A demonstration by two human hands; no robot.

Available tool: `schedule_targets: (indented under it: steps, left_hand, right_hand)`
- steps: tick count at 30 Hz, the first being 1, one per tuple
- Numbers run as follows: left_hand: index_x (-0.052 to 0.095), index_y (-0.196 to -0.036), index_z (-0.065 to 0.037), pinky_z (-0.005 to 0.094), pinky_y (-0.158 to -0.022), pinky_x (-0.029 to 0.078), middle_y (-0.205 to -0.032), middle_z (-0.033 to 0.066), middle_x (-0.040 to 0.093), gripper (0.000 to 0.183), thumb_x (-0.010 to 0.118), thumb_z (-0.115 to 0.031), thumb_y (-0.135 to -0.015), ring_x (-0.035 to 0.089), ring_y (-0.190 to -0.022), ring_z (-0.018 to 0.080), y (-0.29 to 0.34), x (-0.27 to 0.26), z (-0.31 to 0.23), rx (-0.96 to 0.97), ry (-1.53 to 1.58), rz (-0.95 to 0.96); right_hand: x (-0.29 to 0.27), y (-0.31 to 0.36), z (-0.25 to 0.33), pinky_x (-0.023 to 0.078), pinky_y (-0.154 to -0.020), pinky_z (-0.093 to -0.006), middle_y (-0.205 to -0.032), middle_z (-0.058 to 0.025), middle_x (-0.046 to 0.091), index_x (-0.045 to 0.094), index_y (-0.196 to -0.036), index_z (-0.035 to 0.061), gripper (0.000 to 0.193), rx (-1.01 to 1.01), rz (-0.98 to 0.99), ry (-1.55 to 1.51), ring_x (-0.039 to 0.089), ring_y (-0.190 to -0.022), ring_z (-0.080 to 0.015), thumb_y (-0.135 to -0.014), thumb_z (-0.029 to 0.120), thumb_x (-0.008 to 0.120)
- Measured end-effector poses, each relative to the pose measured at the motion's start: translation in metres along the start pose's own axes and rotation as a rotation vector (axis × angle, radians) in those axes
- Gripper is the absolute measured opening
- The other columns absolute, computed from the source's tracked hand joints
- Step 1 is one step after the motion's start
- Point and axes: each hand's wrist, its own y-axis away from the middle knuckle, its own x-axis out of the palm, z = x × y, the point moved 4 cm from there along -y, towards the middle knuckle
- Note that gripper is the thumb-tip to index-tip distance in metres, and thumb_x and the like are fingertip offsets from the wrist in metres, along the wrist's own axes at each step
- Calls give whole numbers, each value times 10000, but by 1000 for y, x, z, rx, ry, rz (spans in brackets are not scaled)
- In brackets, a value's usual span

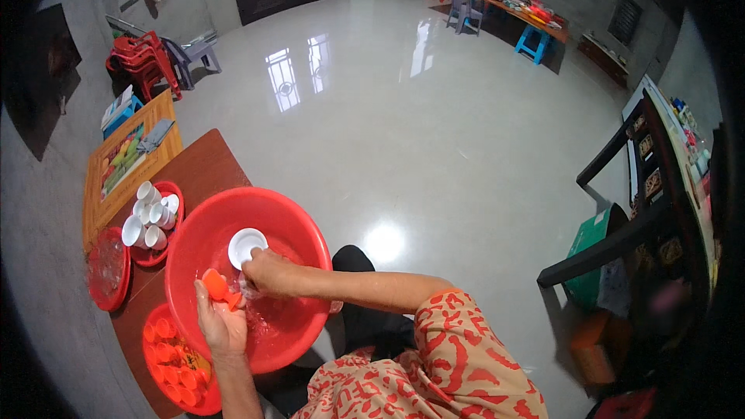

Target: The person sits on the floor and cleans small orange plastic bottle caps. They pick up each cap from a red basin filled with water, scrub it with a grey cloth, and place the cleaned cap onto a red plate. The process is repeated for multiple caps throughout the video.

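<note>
A large red basin [310,244] with water in it stands in front of me, partly over the brown table. My left hand [223,330] is closed around a small orange plastic cup [216,285] above the basin's left side. Over the basin, my right hand [270,273] reaches in with its fingers bent down beside the cup. Something pale and glassy shows at those fingertips, too blurred to name. A round white cup [247,244] lies in the basin against the back of my right hand; I cannot tell whether the two touch.
The brown table [209,159] also bears a red bowl of white cups [147,213], a red tray of orange cups [174,365] and a red dish [109,271]. A wooden picture board [128,159] leans beyond. Dark wooden furniture [605,252] stands at the right.
</note>
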Motion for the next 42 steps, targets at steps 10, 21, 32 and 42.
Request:
schedule_targets:
  steps: [10, 21, 32, 42]
  left_hand:
    - [542, -1094, -145, 339, -640, 442, -1044, 31, 570, 314, 492, -423, -957, 529, -809, 174, -2, -21, 11, -278, 37, -375]
    - [519, -1227, -61, 439, -1013, 430, -1254, 95, 549, 370, 402, -313, -982, 523, -1174, 259, -10, -32, 16, -165, 125, 17]
    - [488, -1254, -75, 410, -1043, 379, -1269, 86, 532, 400, 404, -333, -960, 487, -1204, 244, -5, -9, 15, -89, 151, 3]
    - [484, -1277, -72, 397, -850, 493, -1150, 63, 560, 457, 395, -371, -942, 560, -1007, 221, 6, 20, 14, -109, 101, -163]
  right_hand:
    - [12, 13, -14, 520, -663, -436, -832, -210, 585, 633, -897, 33, 167, -269, 268, 156, 611, -826, -353, -776, 148, 638]
    - [9, 18, 55, 454, -691, -436, -976, -193, 419, 505, -1021, 43, 306, -495, -482, -130, 512, -859, -372, -758, 79, 657]
    - [-9, 19, 53, 481, -775, -448, -1064, -210, 469, 531, -1103, 49, 300, -425, -468, -250, 534, -949, -389, -812, 47, 608]
    - [-27, 14, 40, 519, -772, -432, -1070, -186, 502, 542, -1143, 88, 499, -280, -330, -172, 578, -975, -383, -689, -89, 651]
